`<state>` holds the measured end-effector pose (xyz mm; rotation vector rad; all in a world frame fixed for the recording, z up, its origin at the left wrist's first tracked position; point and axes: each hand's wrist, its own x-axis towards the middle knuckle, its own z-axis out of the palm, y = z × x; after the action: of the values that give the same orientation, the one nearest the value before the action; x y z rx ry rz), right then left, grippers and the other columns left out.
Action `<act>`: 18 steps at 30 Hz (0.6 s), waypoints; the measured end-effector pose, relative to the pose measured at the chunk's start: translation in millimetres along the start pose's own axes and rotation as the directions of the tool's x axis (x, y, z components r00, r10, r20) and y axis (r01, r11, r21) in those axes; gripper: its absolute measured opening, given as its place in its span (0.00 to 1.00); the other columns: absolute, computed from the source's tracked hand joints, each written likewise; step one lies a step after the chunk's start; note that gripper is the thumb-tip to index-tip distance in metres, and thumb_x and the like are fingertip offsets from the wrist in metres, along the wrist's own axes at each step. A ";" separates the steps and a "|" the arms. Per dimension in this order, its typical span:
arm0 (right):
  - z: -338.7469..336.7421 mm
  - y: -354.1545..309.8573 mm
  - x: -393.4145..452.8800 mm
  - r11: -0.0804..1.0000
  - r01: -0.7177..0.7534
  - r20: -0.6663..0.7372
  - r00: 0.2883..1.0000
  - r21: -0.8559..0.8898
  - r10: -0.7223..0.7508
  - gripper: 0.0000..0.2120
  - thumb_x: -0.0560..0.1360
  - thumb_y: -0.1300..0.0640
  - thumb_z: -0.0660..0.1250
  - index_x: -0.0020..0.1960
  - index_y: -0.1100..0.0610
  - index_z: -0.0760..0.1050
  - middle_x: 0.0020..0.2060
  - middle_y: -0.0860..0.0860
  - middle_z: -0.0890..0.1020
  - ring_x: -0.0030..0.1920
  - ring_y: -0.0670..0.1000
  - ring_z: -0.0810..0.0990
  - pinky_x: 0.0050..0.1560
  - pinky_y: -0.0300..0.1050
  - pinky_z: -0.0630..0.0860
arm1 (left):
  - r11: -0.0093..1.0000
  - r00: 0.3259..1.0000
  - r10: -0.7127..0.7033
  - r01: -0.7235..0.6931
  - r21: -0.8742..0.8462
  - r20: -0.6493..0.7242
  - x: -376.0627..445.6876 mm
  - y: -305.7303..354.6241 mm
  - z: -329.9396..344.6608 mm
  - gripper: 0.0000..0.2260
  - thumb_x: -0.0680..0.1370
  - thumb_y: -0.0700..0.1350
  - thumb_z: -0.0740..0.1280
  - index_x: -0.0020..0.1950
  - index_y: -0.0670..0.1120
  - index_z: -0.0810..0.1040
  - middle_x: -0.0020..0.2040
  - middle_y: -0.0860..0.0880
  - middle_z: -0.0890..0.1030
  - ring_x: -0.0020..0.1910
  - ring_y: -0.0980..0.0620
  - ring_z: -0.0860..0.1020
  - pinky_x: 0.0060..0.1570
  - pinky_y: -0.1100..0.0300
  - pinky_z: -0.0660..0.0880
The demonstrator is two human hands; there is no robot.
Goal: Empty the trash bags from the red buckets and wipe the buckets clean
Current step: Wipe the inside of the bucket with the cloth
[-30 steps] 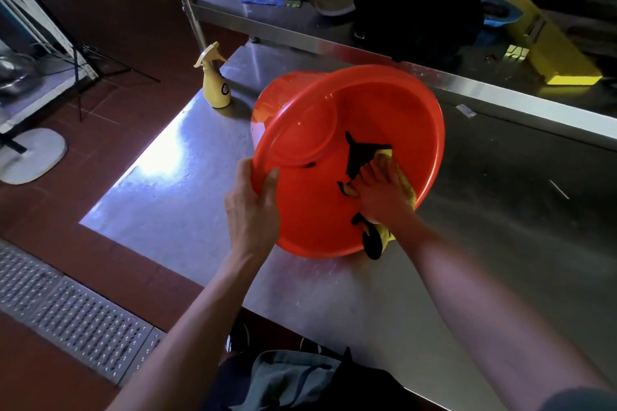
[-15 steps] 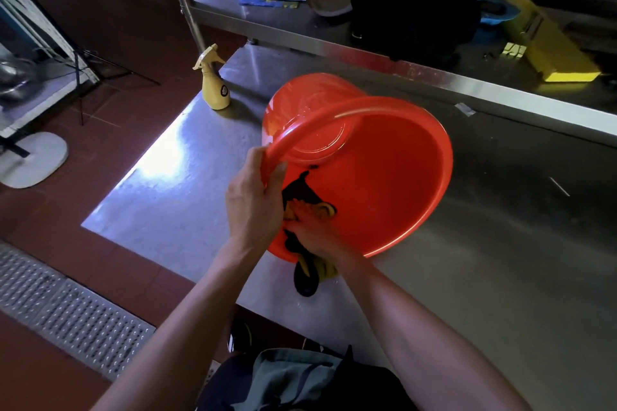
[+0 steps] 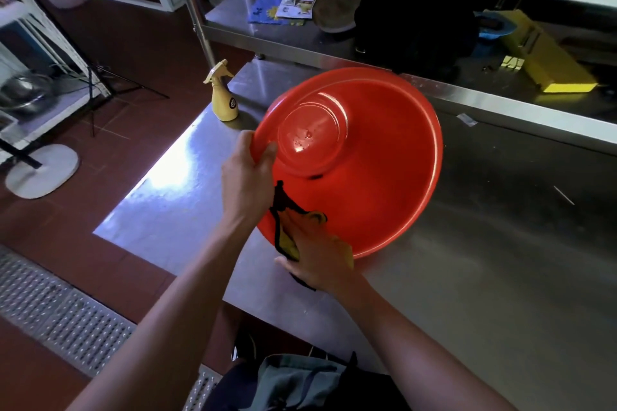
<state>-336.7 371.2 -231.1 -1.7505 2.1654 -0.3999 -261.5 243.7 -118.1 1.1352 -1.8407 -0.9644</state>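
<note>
A red bucket point(image 3: 384, 183) lies tipped on the steel table point(image 3: 484, 277), its open mouth facing me and its wet bottom showing inside. My left hand point(image 3: 248, 177) grips the bucket's left rim, thumb inside. My right hand point(image 3: 315, 252) presses a yellow cloth with black edging point(image 3: 287, 227) against the near lower wall just inside the rim. Part of the cloth is hidden under that hand. No trash bag is in view.
A yellow spray bottle point(image 3: 224, 98) stands at the table's far left corner. Behind the table, a lower steel shelf point(image 3: 300, 40) holds papers, a dark bag point(image 3: 414, 27) and a yellow box point(image 3: 547, 57). Red tiled floor and a metal drain grate point(image 3: 60, 310) lie to the left.
The bucket has turned so its mouth faces me more squarely. My right hand with the cloth slid from the middle of the wall down to the near left rim.
</note>
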 end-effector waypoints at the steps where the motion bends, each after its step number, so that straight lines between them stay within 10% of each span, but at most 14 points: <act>1: 3.8 1.3 2.4 0.998 0.007 -0.026 1.000 -0.056 -0.008 0.41 0.74 0.37 0.65 0.80 0.42 0.49 0.77 0.41 0.59 0.72 0.55 0.68 0.48 0.59 0.81 | 1.000 1.000 -0.001 0.001 0.000 0.008 2.0 1.1 -0.4 0.09 0.84 0.47 0.67 0.47 0.43 0.72 0.32 0.54 0.70 0.28 0.54 0.66 0.32 0.54 0.65; 13: 1.2 -3.9 14.3 0.994 0.011 -0.094 0.995 -0.104 -0.021 0.34 0.71 0.41 0.57 0.76 0.43 0.56 0.61 0.42 0.67 0.57 0.58 0.77 0.36 0.55 0.82 | 1.000 0.999 -0.012 0.012 -0.008 0.050 -8.7 -11.1 -16.2 0.16 0.82 0.48 0.69 0.70 0.51 0.74 0.50 0.65 0.78 0.43 0.74 0.77 0.42 0.73 0.72; 18: -13.3 -7.2 17.3 0.983 -0.006 -0.048 0.999 0.183 0.015 0.34 0.72 0.48 0.64 0.75 0.39 0.57 0.65 0.39 0.70 0.61 0.55 0.74 0.41 0.61 0.81 | 0.986 0.986 -0.135 0.143 -0.084 0.097 -41.1 -41.1 -1.5 0.18 0.83 0.51 0.67 0.72 0.53 0.70 0.55 0.61 0.79 0.51 0.67 0.78 0.51 0.58 0.76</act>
<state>-339.3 352.9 -217.4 -1.6444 2.0957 -0.6243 -232.4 268.1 -162.1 1.1940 -1.7875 -1.1858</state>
